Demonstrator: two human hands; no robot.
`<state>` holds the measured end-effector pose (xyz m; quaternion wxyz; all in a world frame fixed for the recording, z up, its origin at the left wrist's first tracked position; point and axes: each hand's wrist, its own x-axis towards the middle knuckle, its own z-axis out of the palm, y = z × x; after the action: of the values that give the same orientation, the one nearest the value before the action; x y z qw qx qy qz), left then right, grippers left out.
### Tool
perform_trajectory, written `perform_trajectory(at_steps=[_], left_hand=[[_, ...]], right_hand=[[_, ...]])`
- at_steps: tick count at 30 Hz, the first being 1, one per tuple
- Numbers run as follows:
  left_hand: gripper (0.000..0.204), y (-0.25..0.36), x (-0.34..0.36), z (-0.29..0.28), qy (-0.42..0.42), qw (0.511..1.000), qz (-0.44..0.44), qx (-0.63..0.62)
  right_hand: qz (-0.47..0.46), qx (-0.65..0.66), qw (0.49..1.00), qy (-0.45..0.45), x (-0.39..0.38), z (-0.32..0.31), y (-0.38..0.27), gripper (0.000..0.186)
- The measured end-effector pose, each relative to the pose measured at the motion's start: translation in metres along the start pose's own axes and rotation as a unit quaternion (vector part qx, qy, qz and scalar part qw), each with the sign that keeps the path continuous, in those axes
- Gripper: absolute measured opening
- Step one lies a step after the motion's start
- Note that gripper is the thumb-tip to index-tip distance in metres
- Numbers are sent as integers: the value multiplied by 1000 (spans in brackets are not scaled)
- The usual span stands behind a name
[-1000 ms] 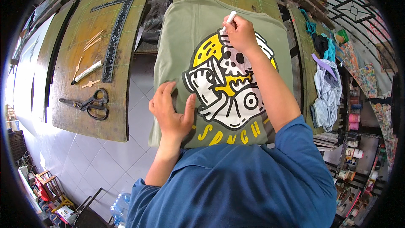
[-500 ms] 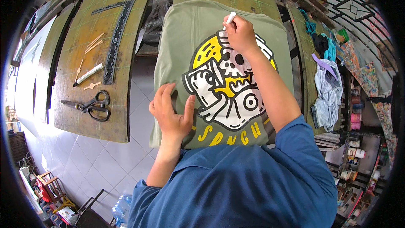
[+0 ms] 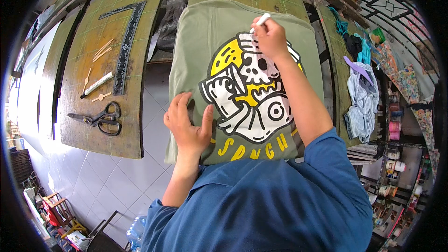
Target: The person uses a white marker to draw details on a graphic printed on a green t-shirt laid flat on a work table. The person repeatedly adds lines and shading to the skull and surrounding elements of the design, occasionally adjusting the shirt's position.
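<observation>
An olive-green T-shirt lies spread over a board in front of me. It bears a large skull print in white, black and yellow, with yellow lettering below. My right hand is closed around a white marker, which slants down to the left. Its lower end is at the top edge of the skull print; whether it touches the cloth I cannot tell. On the shirt's lower left, my left hand rests with fingers spread and thumb apart, holding nothing.
On the left board lie black scissors, a black L-shaped ruler, a white tube-like pen and several thin wooden sticks. Crumpled pale cloth lies on the right board. Beyond it stands a rack with spools.
My right hand has shifted slightly right and down, and the marker now leans more to the side. My left hand stays nearly in place on the shirt.
</observation>
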<state>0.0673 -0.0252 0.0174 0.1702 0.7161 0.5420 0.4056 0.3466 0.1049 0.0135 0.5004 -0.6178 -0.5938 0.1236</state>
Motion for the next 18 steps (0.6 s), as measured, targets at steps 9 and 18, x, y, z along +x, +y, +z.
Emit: perform_trajectory(at_steps=[9, 18], left_hand=[[49, 0, 0, 0, -6, 1000, -3, 1], [49, 1, 1, 1, -10, 1000, 13, 16]], right_hand=[[89, 197, 964, 152, 22, -66, -7, 9], [118, 208, 957, 165, 10, -80, 6, 10]])
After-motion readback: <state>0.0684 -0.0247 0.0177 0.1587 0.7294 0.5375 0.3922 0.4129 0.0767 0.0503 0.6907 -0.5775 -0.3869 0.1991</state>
